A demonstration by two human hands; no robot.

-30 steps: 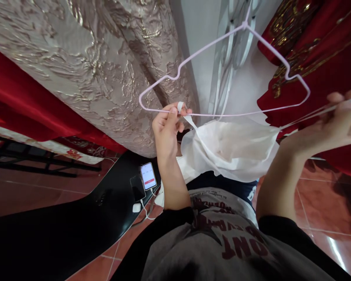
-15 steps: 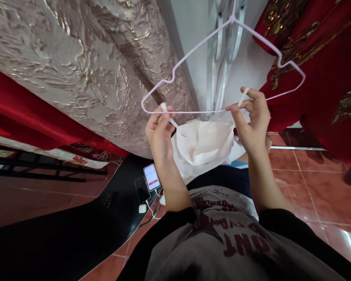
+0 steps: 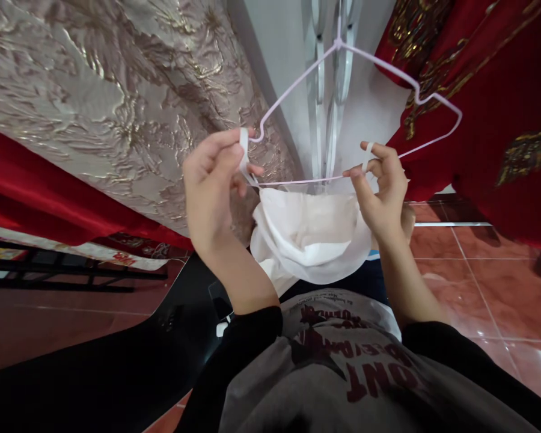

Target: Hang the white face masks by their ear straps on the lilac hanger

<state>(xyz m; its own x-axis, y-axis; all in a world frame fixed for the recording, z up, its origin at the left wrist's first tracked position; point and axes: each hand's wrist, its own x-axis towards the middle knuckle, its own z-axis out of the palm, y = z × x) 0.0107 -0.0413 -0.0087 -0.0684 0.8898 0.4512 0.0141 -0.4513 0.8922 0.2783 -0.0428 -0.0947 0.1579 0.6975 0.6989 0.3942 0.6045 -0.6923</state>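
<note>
A thin pale pink wire hanger (image 3: pixel 379 65) hangs in front of me. A white garment (image 3: pixel 309 234) sags below its bottom bar. My left hand (image 3: pixel 211 180) is closed on one of the garment's white straps (image 3: pixel 244 147) near the hanger's left notch. My right hand (image 3: pixel 383 189) pinches the other white strap (image 3: pixel 366 157) just under the hanger's bottom bar, right of centre.
A beige and gold brocade curtain (image 3: pixel 117 102) hangs at the left above red cloth (image 3: pixel 49 192). Red and gold fabric (image 3: pixel 500 108) hangs at the right. A silver rack (image 3: pixel 327 90) stands against the white wall. A black surface (image 3: pixel 94 367) lies low left, on red floor tiles (image 3: pixel 478 282).
My right hand came in from the far right to the hanger's bar with its strap. My left hand rose with its strap to the hanger's left notch, now covering the phone.
</note>
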